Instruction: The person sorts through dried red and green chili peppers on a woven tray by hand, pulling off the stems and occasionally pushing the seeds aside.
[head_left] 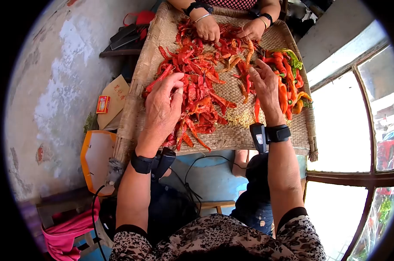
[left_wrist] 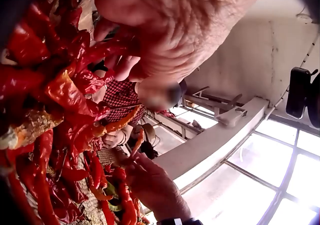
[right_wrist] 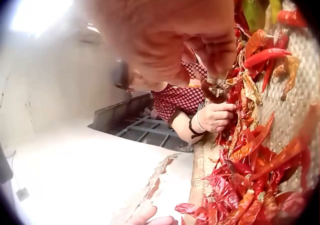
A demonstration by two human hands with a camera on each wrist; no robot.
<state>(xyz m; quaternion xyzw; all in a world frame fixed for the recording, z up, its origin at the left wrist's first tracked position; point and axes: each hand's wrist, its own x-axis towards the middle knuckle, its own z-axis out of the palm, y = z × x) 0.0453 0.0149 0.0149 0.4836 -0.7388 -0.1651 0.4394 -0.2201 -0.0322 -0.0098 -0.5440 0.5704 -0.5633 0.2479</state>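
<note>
My left hand (head_left: 164, 102) is over the left part of a heap of wrinkled red chili peppers (head_left: 201, 104). In the left wrist view its curled fingers grip a red chili pepper (left_wrist: 112, 47), partly hidden by the palm. Farther right, my right hand (head_left: 267, 89) is above the mat, just left of a pile of plumper red and orange peppers (head_left: 284, 87). Between its thumb and fingertips it pinches a dried chili pepper (right_wrist: 210, 91), which shows dark in the right wrist view. All the peppers lie on a woven tray (head_left: 232, 89).
Across the tray, another person's two hands (head_left: 208, 29) work at the far peppers. Pale seeds (head_left: 240, 118) are scattered near the front. A plastered wall is at left, with a small red box (head_left: 103, 104) on cardboard beside the tray. A window (head_left: 340, 117) stands at right.
</note>
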